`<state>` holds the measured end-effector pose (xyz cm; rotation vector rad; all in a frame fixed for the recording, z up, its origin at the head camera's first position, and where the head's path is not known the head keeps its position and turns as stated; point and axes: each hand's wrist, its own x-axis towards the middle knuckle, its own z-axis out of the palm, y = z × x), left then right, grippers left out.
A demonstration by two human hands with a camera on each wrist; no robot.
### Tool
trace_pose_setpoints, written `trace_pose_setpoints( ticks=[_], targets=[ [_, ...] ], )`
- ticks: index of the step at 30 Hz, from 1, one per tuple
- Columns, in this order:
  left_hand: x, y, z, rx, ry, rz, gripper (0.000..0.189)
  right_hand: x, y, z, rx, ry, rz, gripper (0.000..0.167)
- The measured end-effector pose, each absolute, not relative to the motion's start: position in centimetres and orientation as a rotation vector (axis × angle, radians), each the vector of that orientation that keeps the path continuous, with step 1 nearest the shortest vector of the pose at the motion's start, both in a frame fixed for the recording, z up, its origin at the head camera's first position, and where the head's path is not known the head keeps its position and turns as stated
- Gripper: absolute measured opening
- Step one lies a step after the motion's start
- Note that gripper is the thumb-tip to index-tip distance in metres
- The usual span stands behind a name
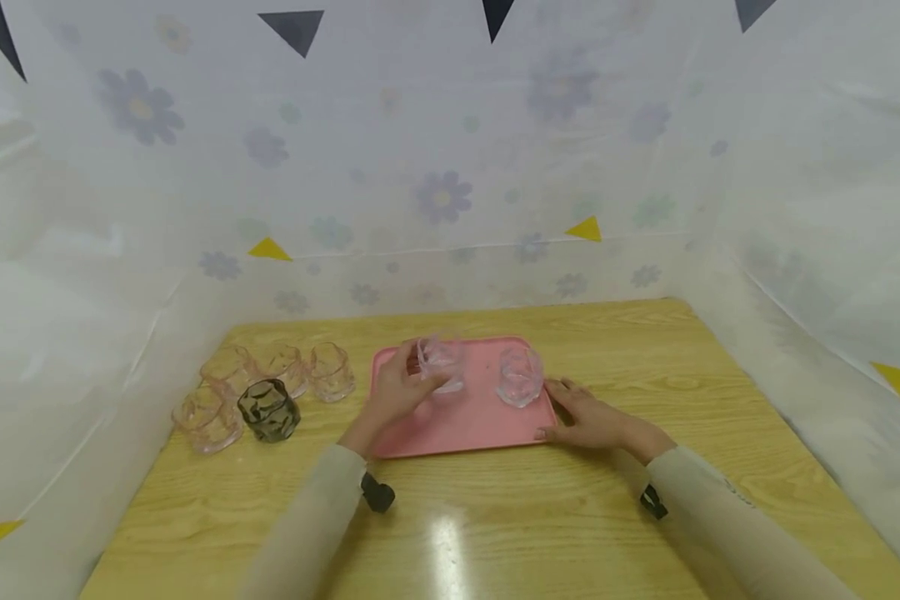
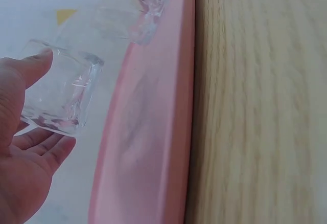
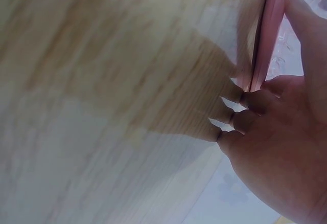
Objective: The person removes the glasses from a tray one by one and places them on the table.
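A clear faceted drinking glass [image 1: 441,364] is in my left hand [image 1: 401,387], over the pink tray [image 1: 465,425]. In the left wrist view the thumb and fingers of my left hand [image 2: 25,147] grip the sides of this glass [image 2: 64,88], whose base appears a little above the tray. A second clear glass [image 1: 520,377] stands on the tray's right part. My right hand [image 1: 588,419] rests at the right edge of the tray. Its thumb touches the rim [image 3: 271,24], and its fingertips reach the wooden table in the right wrist view.
Left of the tray, several pinkish clear glasses [image 1: 208,419] stand on the table [image 1: 510,517] close together, with one smoky dark glass [image 1: 269,410] at their front. White sheeting with flower prints [image 1: 442,196] encloses the table's back and sides.
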<state>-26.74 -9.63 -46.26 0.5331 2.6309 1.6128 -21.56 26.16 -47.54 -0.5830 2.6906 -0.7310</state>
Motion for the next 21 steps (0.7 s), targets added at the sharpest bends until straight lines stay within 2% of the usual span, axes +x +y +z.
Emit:
trace_pose_setpoints(
  ticks=[13, 21],
  targets=[
    [-24.0, -15.3, -44.9, 0.563, 2.706, 1.614, 0.075, -21.7, 26.2, -47.7, -0.576, 2.697, -0.722, 0.102],
    [-22.0, -18.4, -46.0, 0.462, 2.736, 1.598, 0.079, -21.8, 26.3, -47.8, -0.603, 2.705, -0.73, 0.101]
  ],
)
